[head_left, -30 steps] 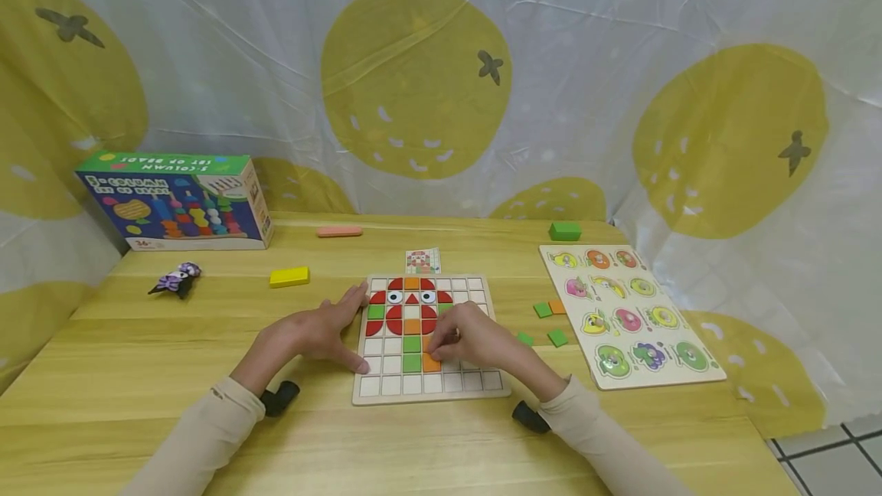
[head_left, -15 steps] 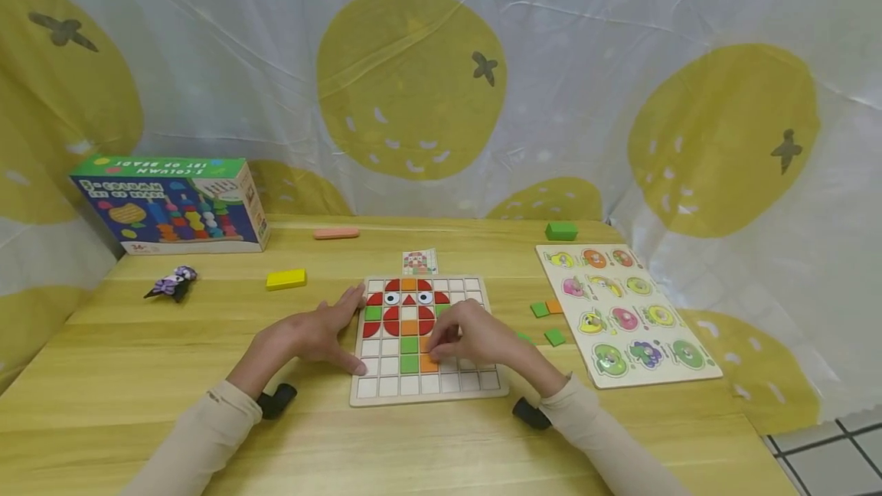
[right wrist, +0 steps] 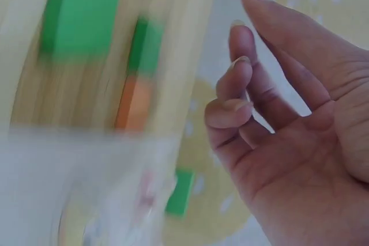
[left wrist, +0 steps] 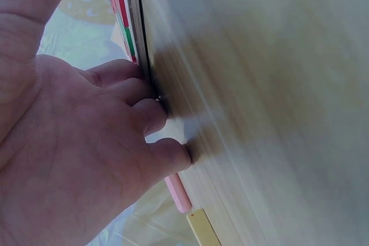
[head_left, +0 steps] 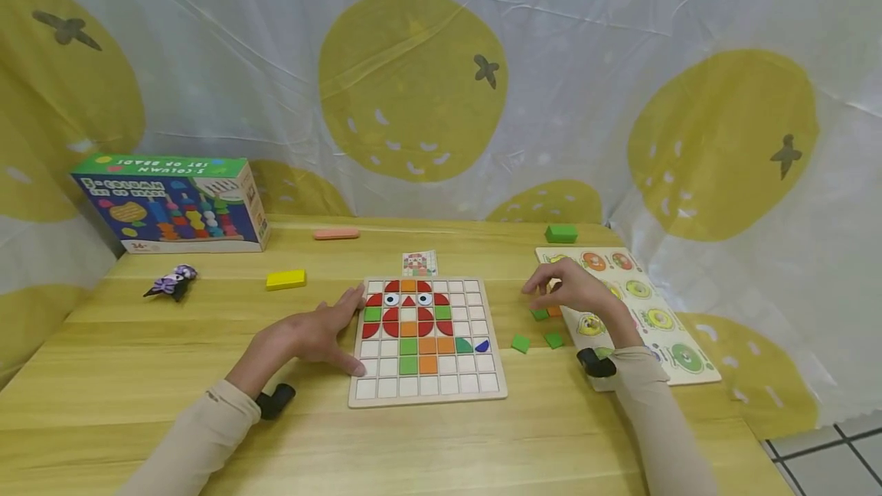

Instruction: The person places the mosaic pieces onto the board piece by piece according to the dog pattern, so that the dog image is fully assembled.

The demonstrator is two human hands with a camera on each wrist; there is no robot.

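A wooden grid board (head_left: pixel 448 383) bears a red, orange and green tile pattern with two eyes. Teal and blue curved pieces lie at its right side. My left hand (head_left: pixel 313 337) rests spread at the board's left edge, thumb low and fingers higher; in the left wrist view its fingertips touch that edge. Over the tabletop right of the board is my right hand (head_left: pixel 572 288), fingers loosely bent and holding nothing. Beneath it lie a green tile (head_left: pixel 540 314) and an orange tile (head_left: pixel 554 311), partly hidden. Two more green tiles (head_left: pixel 520 344) are nearer me.
A fruit puzzle board (head_left: pixel 671 337) lies under my right forearm. Behind the grid stands a small pattern card (head_left: pixel 419 263). Farther off are a green block (head_left: pixel 561 234), a pink stick (head_left: pixel 336 234), a yellow block (head_left: pixel 285 279), a purple-black toy (head_left: pixel 172 282) and a bead-set box (head_left: pixel 168 205).
My right hand has left the orange tile on the grid and moved right, towards the loose tiles. That uncovers the teal and blue pieces. The left hand stays at the edge.
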